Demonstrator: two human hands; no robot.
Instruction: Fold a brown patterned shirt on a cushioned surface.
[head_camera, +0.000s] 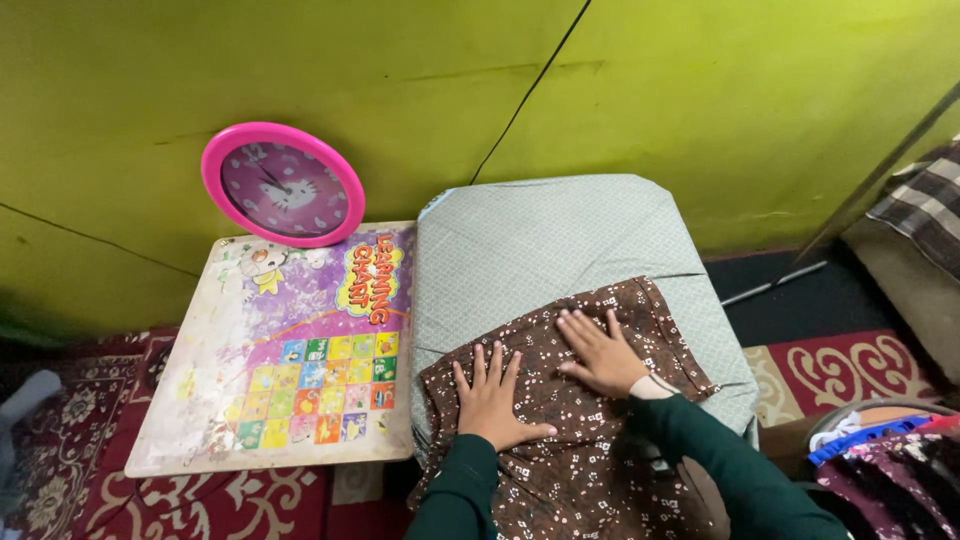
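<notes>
Brown floral-print cloth (570, 440) lies under both palms: the left hand (493, 400) and the right hand (603, 352) rest flat on it with fingers spread, gripping nothing. The cloth sits on the near part of a grey-green covered cushion (540, 235) and hangs over its front edge. Just left of the cushion leans a colourful children's chart board (290, 370), with a pink round wall clock (283, 185) propped behind it against the yellow-green wall (700, 90).
</notes>
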